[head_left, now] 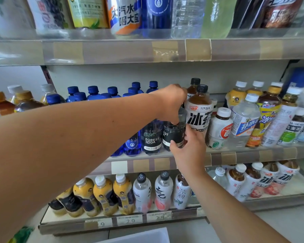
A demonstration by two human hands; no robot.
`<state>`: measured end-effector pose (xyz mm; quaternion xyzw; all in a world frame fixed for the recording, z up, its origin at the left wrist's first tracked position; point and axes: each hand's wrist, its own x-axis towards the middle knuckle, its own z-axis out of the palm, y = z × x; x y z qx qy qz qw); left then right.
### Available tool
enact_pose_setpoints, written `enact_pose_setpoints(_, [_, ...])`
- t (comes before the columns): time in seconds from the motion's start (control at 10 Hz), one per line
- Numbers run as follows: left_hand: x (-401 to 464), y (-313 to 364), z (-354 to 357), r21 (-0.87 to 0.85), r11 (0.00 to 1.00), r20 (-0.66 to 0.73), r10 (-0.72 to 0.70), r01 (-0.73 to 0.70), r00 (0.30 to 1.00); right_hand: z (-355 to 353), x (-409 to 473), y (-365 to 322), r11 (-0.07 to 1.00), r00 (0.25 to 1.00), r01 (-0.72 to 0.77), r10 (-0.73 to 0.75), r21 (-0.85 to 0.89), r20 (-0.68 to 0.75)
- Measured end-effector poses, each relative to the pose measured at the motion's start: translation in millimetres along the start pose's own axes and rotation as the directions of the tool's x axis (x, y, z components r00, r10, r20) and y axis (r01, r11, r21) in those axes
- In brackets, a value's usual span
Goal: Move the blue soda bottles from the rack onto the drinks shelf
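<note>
The left hand [170, 102] grips the top and the right hand [186, 148] wraps its fingers [174, 143] round the bottom of the soda bottle [175, 132], which looks full, heavy, hard and slippery.

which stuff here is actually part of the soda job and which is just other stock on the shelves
Part of the job:
- dark Forest Soda bottle, gripped by left hand at the top and right hand at the base
- blue-capped bottles already in rows
- middle shelf

Just other stock:
- iced tea bottle
- yellow-labelled bottles on the lower shelf
- top-shelf bottles
</note>
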<state>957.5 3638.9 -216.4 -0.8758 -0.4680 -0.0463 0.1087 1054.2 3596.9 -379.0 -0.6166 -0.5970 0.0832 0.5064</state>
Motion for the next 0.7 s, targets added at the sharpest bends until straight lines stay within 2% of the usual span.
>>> enact_pose_setpoints(0.5, [13.9,-2.6,14.2,0.086,0.996,0.045,-0.031,0.027,0.999,8.2,-1.0,4.1,0.985,0.993,0.071,-0.055,-0.157,0.101])
enact_pose_setpoints(0.6, [7.8,0.4,16.9,0.099,0.994,-0.008,-0.047,0.048,0.999,8.1,-5.7,4.4,0.988,0.991,0.102,-0.091,-0.119,0.098])
enact_pose_setpoints(0.7, [-4.2,-0.3,25.8,0.018,0.999,-0.205,-0.026,0.030,0.978,3.8,-13.9,9.7,0.993,0.993,0.116,-0.115,-0.020,0.018])
